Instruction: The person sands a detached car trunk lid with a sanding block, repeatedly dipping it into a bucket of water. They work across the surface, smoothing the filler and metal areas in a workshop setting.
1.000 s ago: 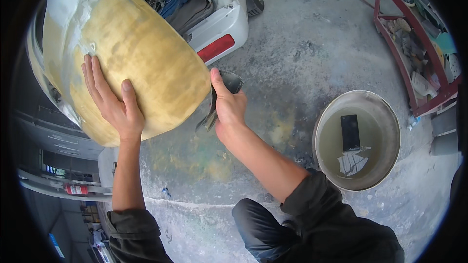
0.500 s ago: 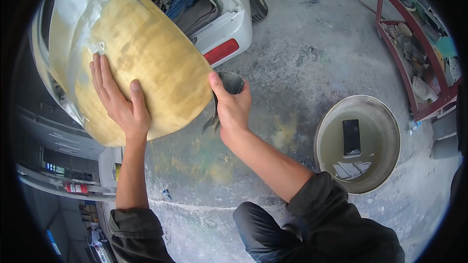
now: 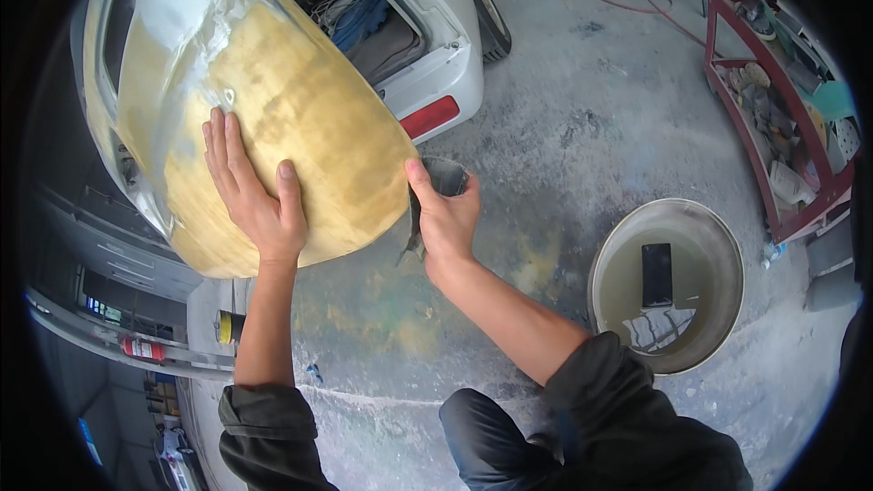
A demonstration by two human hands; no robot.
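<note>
A curved car body panel (image 3: pixel 318 82), yellowish over most of its face and white toward the top, fills the upper left. My left hand (image 3: pixel 264 195) lies flat on it, fingers stretched out and the thumb apart. At the panel's right edge my right hand (image 3: pixel 448 218) is closed around a bent dark sheet of sandpaper (image 3: pixel 446 175). Its thumb is up against the edge, and the sheet curls out above the fingers and hangs below beside the panel. The palm hides part of the sheet.
A round metal basin (image 3: pixel 597 282) of cloudy water stands on the floor at right, with a dark rectangular block (image 3: pixel 657 275) in it. Behind the panel is a white car (image 3: pixel 455 73), its rear open. A red shelf rack (image 3: pixel 773 145) holds assorted items at far right.
The whole view has shifted, so the panel and both hands appear a little farther right and lower. Both hands keep the same places on the panel.
</note>
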